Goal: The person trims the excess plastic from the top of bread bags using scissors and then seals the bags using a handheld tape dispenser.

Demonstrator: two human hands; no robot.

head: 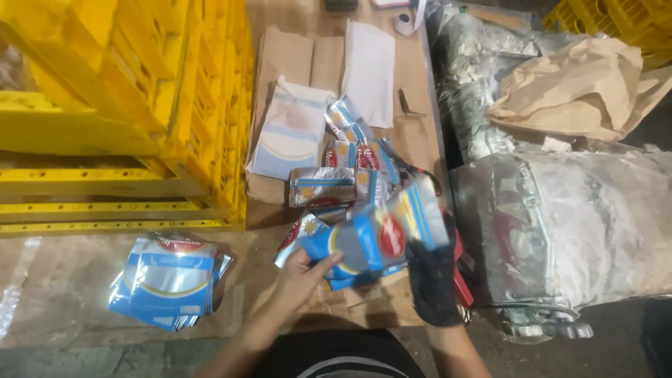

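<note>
At frame centre, flat blue-and-silver foil pouches [367, 241] are gripped — bare left hand [301, 276] and black-gloved right hand [432, 276] closed around them — edges best squared.

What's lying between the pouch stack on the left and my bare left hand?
In the head view, nothing: between the stack of blue pouches and the left hand there is only bare brown cardboard.

A stack of pouches [168, 280] lay left of the hands on the table [63, 280], crates [126, 112] stood behind it, loose pouches [343, 168] and paper bags [294, 56] lay ahead, and what seemed a wrapped machine [567, 224] stood right.
</note>
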